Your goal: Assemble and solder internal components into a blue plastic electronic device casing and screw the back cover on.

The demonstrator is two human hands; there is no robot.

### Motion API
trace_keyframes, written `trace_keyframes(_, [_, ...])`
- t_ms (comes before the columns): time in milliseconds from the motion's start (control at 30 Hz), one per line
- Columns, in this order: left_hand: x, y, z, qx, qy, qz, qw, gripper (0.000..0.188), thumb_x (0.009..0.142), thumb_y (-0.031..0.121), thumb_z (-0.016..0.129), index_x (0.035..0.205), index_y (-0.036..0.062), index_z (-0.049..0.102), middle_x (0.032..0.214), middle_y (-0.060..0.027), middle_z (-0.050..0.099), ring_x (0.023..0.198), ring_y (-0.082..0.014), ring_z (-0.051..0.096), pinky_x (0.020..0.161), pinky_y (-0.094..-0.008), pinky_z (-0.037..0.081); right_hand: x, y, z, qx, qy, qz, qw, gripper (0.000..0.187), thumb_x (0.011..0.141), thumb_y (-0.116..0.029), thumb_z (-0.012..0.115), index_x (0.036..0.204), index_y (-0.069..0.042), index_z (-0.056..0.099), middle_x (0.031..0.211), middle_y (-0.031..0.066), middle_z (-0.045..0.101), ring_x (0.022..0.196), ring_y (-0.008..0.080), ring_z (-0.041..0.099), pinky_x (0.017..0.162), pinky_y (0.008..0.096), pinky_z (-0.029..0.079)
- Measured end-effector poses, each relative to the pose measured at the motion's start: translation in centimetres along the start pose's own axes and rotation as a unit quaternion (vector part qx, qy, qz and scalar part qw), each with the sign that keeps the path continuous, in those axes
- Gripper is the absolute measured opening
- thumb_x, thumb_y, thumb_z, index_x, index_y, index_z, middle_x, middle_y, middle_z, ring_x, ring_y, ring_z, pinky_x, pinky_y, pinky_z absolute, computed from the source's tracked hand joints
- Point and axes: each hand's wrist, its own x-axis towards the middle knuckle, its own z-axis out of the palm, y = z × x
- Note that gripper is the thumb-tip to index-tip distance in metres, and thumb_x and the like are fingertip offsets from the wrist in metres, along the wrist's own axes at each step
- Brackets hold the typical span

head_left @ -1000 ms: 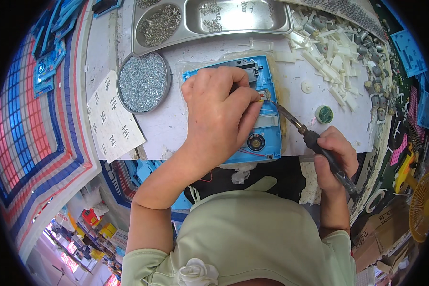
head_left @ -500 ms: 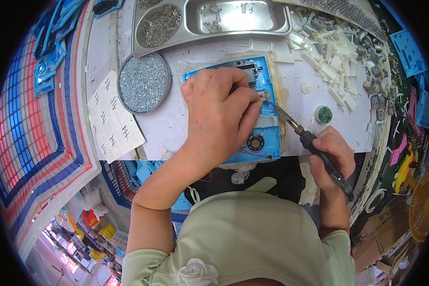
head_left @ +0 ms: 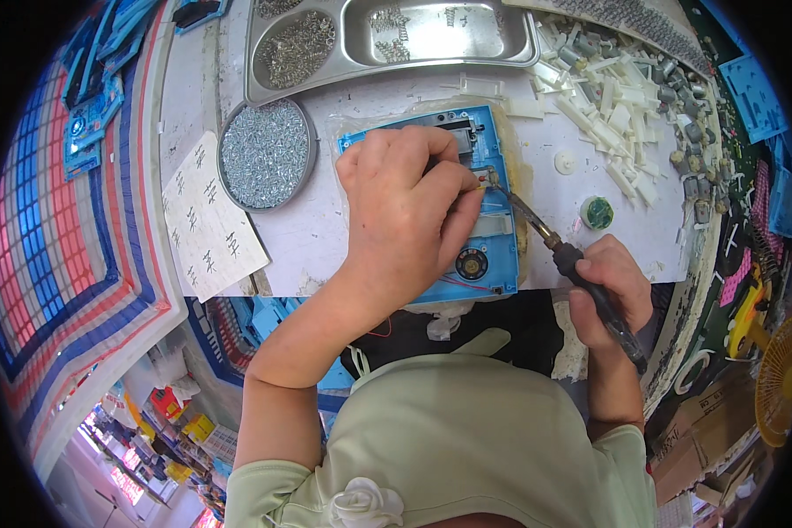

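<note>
A blue plastic housing (head_left: 495, 255) with a small round part and red wires inside lies on the white worktop (head_left: 308, 233), on a yellowish pad. My left hand (head_left: 405, 216) rests on top of it, fingers pinched together on something small near its right edge; what they pinch is hidden. My right hand (head_left: 609, 286) grips the dark handle of a soldering iron (head_left: 581, 273). Its metal tip reaches up and left to the housing, right beside my left fingertips.
A round tin of small screws (head_left: 266, 154) sits left of the housing, with a white paper card (head_left: 209, 220) beside it. A steel tray (head_left: 387, 40) of metal parts lies at the back. White plastic pieces (head_left: 612, 92) and a green round part (head_left: 597, 212) lie right.
The soldering iron's tip has moved up and left, from beside the housing to its right edge at my left fingertips. My left hand has stayed on the housing.
</note>
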Motion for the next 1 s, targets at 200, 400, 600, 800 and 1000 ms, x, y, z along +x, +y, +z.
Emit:
trace_keyframes(200, [-0.02, 0.05, 0.01, 0.003, 0.003, -0.001, 1.000, 0.017, 0.072, 0.010, 0.081, 0.086, 0.0116, 0.071, 0.096, -0.0030, 0.058, 0.093, -0.0240, 0.052, 0.084, -0.0399, 0.034, -0.05, -0.13, -0.10, -0.004, 0.003, -0.002, 1.000, 0.028, 0.074, 0.002, 0.075, 0.101, 0.003, 0.068, 0.074, 0.0105, 0.062, 0.061, 0.0246, 0.057, 0.058, 0.0339, 0.045])
trace_keyframes(400, [0.06, 0.11, -0.08, 0.001, -0.001, -0.004, 1.000, 0.017, 0.072, 0.010, 0.081, 0.086, 0.0112, 0.071, 0.096, -0.0032, 0.059, 0.093, -0.0239, 0.052, 0.084, -0.0392, 0.034, -0.01, 0.07, 0.29, -0.012, 0.002, -0.012, 1.000, 0.031, 0.070, 0.004, 0.075, 0.100, 0.003, 0.068, 0.073, 0.0102, 0.062, 0.061, 0.0253, 0.058, 0.057, 0.0341, 0.045])
trace_keyframes(600, [-0.01, 0.03, -0.05, -0.002, 0.005, -0.001, 1.000, 0.017, 0.071, 0.010, 0.081, 0.085, 0.0106, 0.071, 0.096, -0.0036, 0.059, 0.093, -0.0238, 0.052, 0.084, -0.0393, 0.034, 0.14, 0.09, 0.44, -0.037, -0.013, -0.040, 0.998, 0.033, 0.070, 0.004, 0.075, 0.102, 0.002, 0.068, 0.071, 0.0095, 0.061, 0.061, 0.0251, 0.058, 0.056, 0.0336, 0.045])
trace_keyframes(800, [-0.01, 0.07, -0.05, 0.003, 0.003, -0.001, 1.000, 0.018, 0.071, 0.010, 0.081, 0.085, 0.0109, 0.071, 0.097, -0.0036, 0.060, 0.093, -0.0234, 0.053, 0.084, -0.0393, 0.034, -0.13, 0.06, 0.36, -0.035, 0.005, -0.039, 0.999, 0.027, 0.077, -0.001, 0.076, 0.103, 0.001, 0.068, 0.071, 0.0091, 0.061, 0.061, 0.0248, 0.057, 0.056, 0.0332, 0.044])
trace_keyframes(1000, [-0.05, 0.06, 0.00, 0.005, 0.002, 0.000, 1.000, 0.019, 0.070, 0.009, 0.081, 0.086, 0.0111, 0.072, 0.098, -0.0038, 0.060, 0.093, -0.0238, 0.053, 0.084, -0.0392, 0.034, -0.04, 0.02, 0.29, -0.037, 0.009, -0.041, 0.998, 0.026, 0.078, -0.002, 0.076, 0.103, 0.001, 0.068, 0.071, 0.0093, 0.061, 0.060, 0.0245, 0.057, 0.056, 0.0333, 0.044])
